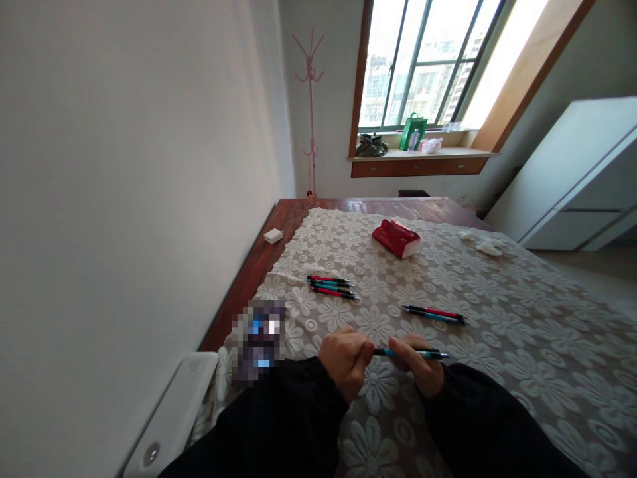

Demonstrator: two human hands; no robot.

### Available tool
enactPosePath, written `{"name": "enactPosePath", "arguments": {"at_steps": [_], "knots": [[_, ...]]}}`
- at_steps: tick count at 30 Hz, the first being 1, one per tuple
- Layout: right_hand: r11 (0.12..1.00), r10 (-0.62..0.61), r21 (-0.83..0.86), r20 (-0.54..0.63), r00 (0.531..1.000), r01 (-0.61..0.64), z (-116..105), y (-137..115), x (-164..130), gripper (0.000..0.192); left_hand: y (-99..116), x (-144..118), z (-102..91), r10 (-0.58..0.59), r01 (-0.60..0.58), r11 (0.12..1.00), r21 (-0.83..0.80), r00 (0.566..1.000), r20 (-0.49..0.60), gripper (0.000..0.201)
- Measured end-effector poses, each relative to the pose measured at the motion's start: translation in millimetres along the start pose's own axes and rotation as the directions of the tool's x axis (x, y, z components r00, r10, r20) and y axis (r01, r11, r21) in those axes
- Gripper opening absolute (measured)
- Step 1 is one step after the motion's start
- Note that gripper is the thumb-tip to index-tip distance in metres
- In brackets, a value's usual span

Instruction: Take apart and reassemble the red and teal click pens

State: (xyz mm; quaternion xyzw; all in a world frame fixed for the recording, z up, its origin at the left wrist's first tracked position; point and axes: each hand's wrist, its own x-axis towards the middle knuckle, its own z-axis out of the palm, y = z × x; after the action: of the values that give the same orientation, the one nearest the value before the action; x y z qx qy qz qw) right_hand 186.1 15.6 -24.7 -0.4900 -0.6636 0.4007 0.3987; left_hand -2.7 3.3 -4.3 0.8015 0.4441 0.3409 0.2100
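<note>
A blue pen with black parts [430, 354] is held level between my two hands above the flowered tablecloth [373, 438]. My left hand [346, 360] is closed round its left end, which the fingers hide. On the barrel, my right hand [419, 366] pinches with thumb and fingers, and the other end sticks out to the right. Just beyond my right hand lie a red-and-black pen [440, 313] and a blue-and-black pen [432, 317], side by side. Several more red and blue pens [331, 287] lie in a group past my left hand.
A red tissue pack [397, 238] lies toward the far end, with crumpled white tissue [488, 247] to its right. At the left are a white charger plug [273, 236], a pixelated dark object [259, 342] and a long white device [172, 415] near the wall.
</note>
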Motion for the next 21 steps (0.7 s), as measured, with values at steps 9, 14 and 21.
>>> {"name": "enactPosePath", "arguments": {"at_steps": [9,14,21], "knots": [[0.996,0.045,0.074,0.022,0.999,-0.047,-5,-2,13,0.063,0,3,-0.5,-0.075,0.058,0.988,-0.145,0.991,-0.113,0.027],[0.995,0.057,0.073,0.081,0.995,-0.062,-7,-2,14,0.063,2,2,-0.8,-0.124,0.108,0.985,-0.131,0.985,-0.119,0.008],[0.999,0.014,0.033,0.117,0.993,-0.018,-10,-10,16,0.058,3,3,-3.0,-0.085,0.071,0.99,-0.125,0.991,-0.105,0.016]]}}
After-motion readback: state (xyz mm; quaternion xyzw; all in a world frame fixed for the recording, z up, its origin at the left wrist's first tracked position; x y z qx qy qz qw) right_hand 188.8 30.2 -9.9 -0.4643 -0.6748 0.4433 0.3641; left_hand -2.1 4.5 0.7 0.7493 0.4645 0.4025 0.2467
